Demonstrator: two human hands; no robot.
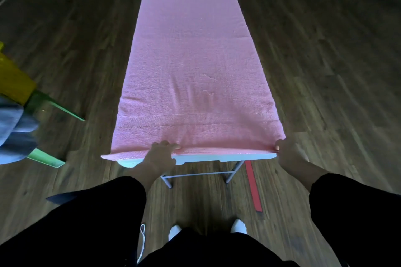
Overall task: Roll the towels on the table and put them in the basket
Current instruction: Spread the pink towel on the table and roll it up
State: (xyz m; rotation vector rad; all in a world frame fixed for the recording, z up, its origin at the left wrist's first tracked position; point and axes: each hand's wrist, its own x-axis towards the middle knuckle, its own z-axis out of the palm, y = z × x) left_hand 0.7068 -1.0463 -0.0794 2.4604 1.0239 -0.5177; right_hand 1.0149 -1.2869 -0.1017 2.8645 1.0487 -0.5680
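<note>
Right grip: pinching the near right corner of the pink towel, thumb on top of the hem, narrow hold.
Left grip: holding the same near hem left of centre, fingers curling over the top, thumb sitting below the edge.
Towel: lying flat along the tabletop and covering nearly all of it. The near hem is hanging just past the front edge and the near left corner is sticking out unsupported.
Wrinkles: a few shallow creases are running just beyond the left grip. The far half is looking smooth.
Step, my read: setting up the first turn of the roll from the near hem. Nothing is rolled yet.
Doing it well: the left grip is sitting off-centre, so I'm suggesting sliding it out towards the left corner to mirror the right. Then be folding a tight first turn, keeping both ends level and pressing down while rolling away.
Risk: with the left corner loose, the roll is likely coning or going slack on that side.
Basket: a green plastic thing is standing on the floor to the left, carrying grey-blue cloth and yellow cloth. I'm not able to tell whether it's the basket.
</note>
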